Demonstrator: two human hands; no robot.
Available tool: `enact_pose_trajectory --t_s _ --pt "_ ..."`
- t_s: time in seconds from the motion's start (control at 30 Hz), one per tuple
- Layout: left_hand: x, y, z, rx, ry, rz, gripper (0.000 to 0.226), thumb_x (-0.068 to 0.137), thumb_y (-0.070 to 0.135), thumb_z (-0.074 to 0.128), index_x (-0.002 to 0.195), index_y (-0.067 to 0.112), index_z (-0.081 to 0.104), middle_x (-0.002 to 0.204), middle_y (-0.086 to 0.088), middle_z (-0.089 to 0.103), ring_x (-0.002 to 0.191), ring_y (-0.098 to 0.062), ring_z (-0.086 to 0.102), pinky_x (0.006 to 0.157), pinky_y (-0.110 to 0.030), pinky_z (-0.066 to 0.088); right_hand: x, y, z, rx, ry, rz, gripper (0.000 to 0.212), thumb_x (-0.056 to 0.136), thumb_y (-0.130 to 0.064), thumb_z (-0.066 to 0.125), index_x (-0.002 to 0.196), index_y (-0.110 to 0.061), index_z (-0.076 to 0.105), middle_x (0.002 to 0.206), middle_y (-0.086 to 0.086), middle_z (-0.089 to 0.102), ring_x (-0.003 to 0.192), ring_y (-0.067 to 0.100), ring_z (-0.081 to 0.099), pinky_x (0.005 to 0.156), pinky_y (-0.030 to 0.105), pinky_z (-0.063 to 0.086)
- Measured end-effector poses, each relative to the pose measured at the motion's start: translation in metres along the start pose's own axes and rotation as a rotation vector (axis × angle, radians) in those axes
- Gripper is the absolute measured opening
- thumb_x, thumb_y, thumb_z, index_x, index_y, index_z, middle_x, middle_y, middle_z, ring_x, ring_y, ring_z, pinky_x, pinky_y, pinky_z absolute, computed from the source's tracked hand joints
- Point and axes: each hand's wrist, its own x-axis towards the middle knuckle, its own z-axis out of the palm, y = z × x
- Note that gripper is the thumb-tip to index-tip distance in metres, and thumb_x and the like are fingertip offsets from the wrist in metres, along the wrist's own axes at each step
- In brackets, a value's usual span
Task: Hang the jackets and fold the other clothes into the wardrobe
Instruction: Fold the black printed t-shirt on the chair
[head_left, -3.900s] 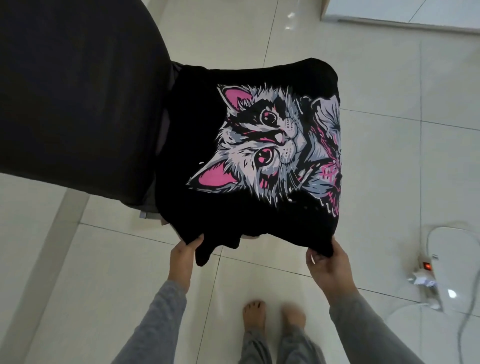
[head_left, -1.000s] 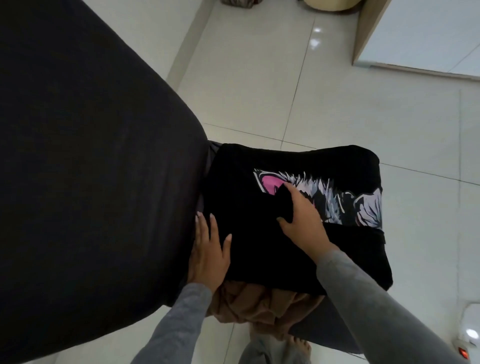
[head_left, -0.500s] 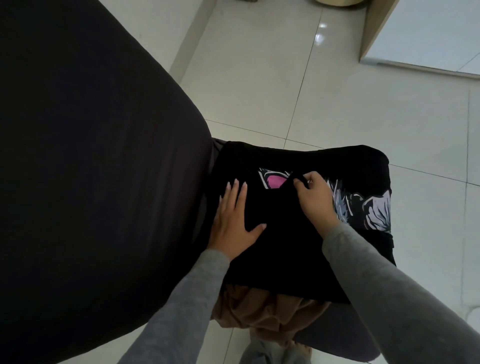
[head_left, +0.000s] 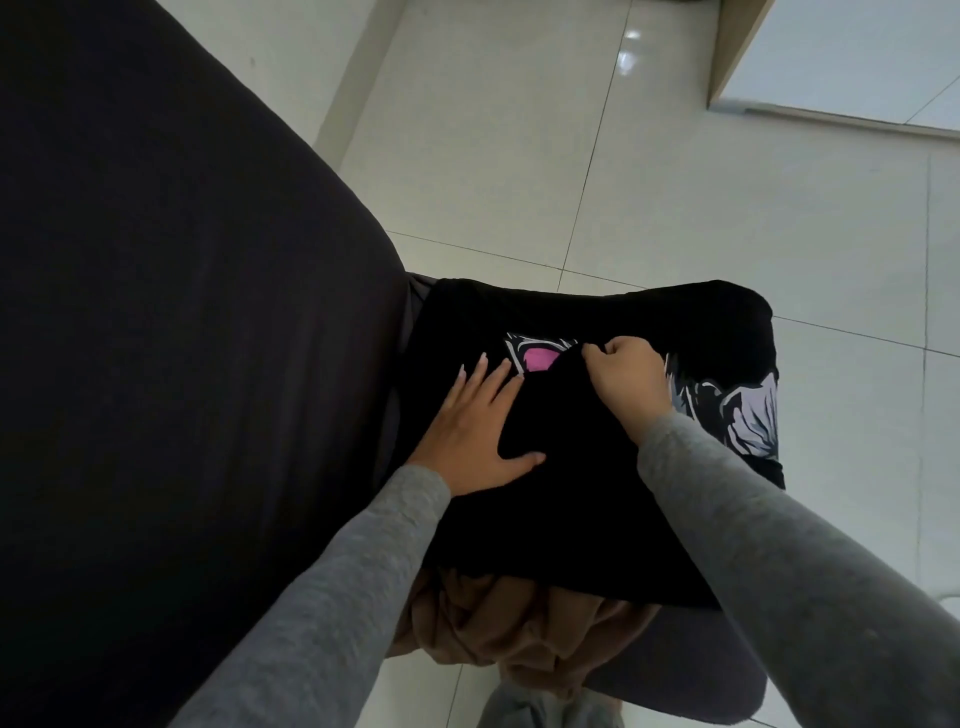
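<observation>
A black T-shirt (head_left: 597, 509) with a grey and pink cat print lies spread over a pile of clothes on a seat. Its near part is folded up over the print, so only a pink ear and some grey fur show. My left hand (head_left: 475, 434) rests flat on the shirt's left side, fingers spread. My right hand (head_left: 626, 376) pinches the folded edge of the black fabric near the shirt's middle. A brown garment (head_left: 498, 629) sticks out from under the shirt at the near edge.
A large dark surface (head_left: 171, 364) fills the left side, right beside the shirt. Pale tiled floor (head_left: 649, 171) lies beyond. A white panel with a wooden edge (head_left: 852, 57) stands at the top right. Grey fabric (head_left: 691, 670) hangs below the shirt.
The shirt was held up open with its whole print showing; now it lies down with the near part folded over the print. My right hand has pulled the fold farther up.
</observation>
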Motion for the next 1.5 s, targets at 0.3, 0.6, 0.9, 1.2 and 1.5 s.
enact_pose_trajectory --t_s 0.3,0.6,0.9,1.2,1.5 --pt "0.026 -0.007 -0.027 -0.633 0.490 -0.375 0.012 0.088 0.007 0.058 0.095 0.005 0.068 0.085 0.000 0.066 0.082 -0.014 0.062 0.070 -0.009 0.043 0.011 0.005 -0.001 0.208 0.036 -0.072 0.035 0.091 -0.022 0.057 0.061 -0.015 0.039 0.058 -0.003 0.037 0.057 0.012 0.036 0.048 0.015 0.029" --pt "0.006 0.003 -0.038 -0.888 0.629 -0.396 0.024 0.086 -0.001 0.055 0.089 0.018 0.070 0.091 0.011 0.069 0.093 -0.001 0.064 0.089 -0.017 0.048 -0.035 0.014 -0.001 0.387 0.121 -0.337 0.012 0.088 -0.009 0.060 0.090 -0.021 0.061 0.081 -0.016 0.060 0.078 0.000 0.056 0.071 0.003 0.040" --pt "-0.054 -0.003 0.010 -0.551 0.515 -0.177 0.030 0.078 0.013 0.041 0.069 0.006 0.069 0.083 -0.006 0.072 0.092 -0.012 0.064 0.100 -0.030 0.045 -0.091 0.075 0.009 0.224 0.058 -0.589 0.022 0.080 -0.023 0.051 0.094 -0.015 0.065 0.090 -0.011 0.063 0.091 0.004 0.058 0.087 0.022 0.044" --pt "-0.069 -0.002 0.008 -0.317 0.545 -0.137 0.030 0.086 0.028 0.047 0.097 0.014 0.071 0.099 0.004 0.068 0.098 -0.014 0.058 0.086 -0.038 0.046 -0.110 0.099 0.001 0.124 -0.019 -0.712 0.022 0.084 -0.024 0.051 0.093 -0.016 0.069 0.103 -0.010 0.062 0.105 0.005 0.054 0.096 0.030 0.039" --pt "-0.015 0.022 -0.001 -0.149 0.128 -0.108 0.034 0.096 0.034 0.048 0.125 0.019 0.055 0.120 0.006 0.050 0.120 -0.011 0.038 0.103 -0.031 0.029 -0.087 0.104 -0.020 -0.241 0.175 -0.358 0.027 0.084 -0.014 0.058 0.110 -0.022 0.061 0.111 -0.006 0.055 0.111 0.014 0.046 0.098 0.032 0.022"
